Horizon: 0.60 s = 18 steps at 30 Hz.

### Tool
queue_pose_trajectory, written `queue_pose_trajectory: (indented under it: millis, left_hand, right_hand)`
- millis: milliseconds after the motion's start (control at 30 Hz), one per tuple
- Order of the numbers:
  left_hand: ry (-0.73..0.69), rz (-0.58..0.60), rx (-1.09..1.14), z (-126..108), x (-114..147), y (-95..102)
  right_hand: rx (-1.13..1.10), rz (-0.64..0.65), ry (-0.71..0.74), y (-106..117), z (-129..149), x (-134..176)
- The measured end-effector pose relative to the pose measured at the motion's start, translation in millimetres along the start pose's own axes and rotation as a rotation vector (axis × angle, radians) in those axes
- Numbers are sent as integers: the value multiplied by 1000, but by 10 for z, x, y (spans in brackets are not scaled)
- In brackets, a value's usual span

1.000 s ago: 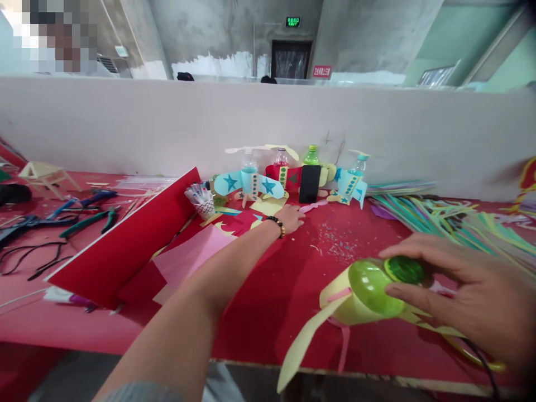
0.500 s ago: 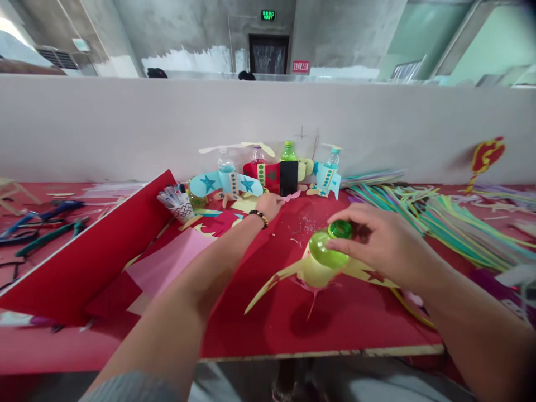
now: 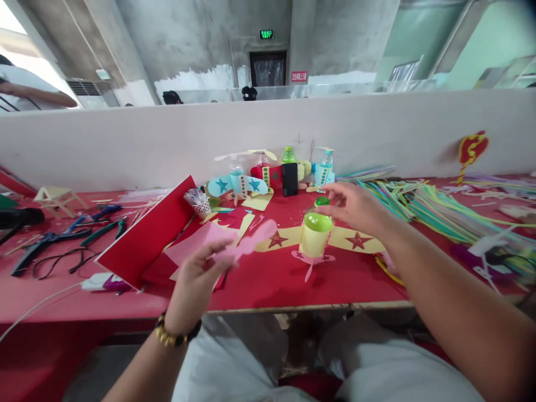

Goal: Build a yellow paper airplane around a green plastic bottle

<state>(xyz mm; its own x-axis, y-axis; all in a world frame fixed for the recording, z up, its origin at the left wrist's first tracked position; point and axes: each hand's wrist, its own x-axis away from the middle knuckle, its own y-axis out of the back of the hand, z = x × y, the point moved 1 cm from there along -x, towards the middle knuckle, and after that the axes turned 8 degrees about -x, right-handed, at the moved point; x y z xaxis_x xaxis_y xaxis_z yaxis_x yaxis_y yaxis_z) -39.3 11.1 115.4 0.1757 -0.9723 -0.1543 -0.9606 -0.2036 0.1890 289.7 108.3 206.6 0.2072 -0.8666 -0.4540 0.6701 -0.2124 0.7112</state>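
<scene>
Below right hand (image 3: pixel 355 207), yellow-wrapped bottle (image 3: pixel 314 239), cap (image 3: pixel 321 201) apparently pinched

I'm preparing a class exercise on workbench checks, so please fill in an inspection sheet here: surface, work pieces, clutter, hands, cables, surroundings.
Surface: red tabletop, with paper scraps lying on it.
Work pieces: yellow-wrapped bottle with star-marked wings; pink paper piece.
Clutter: pen cup, phone, coloured strips, pliers.
Hands: left hand holds the pink paper piece; right hand has its fingers on the bottle's green cap.
Cables: white cable at left, leading to a white-and-purple object.
Surroundings: pale partition behind the table; lit exit sign beyond.
</scene>
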Motion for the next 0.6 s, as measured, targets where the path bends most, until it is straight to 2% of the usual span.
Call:
queue_pose_trajectory:
  millis: [67,133,200,233,267,333,400,500,600]
  left_hand:
    - [137,51,69,192,388,-61]
    - [253,86,131,398,703,-149]
    - [349,122,176,574,935,-242]
    - [386,132,203,640,1020,-284]
    - [416,138,231,688,1086,-322]
    - [459,152,277,738,1173,-389]
    - [485,181,294,745,1221,-451]
    - [497,231,298,718,1278,-547]
    - [478,259,315,676,1350,-632]
  right_hand:
    - [-10,-169,28,168,21,207]
    - [-21,-410,22,358,-14,548]
    - [-24,-644,-18,500,-146,966]
    - [-4,-693,-63,534,-253,1171]
    - [45,-646,-144,536,-386,1354]
    - [192,-433,-328,469,-698,1637]
    - [227,-310,-421,363,-1013,1787]
    - [262,-166,-548,222,-1393,1772]
    - [307,-35,-651,140,-1619,1572]
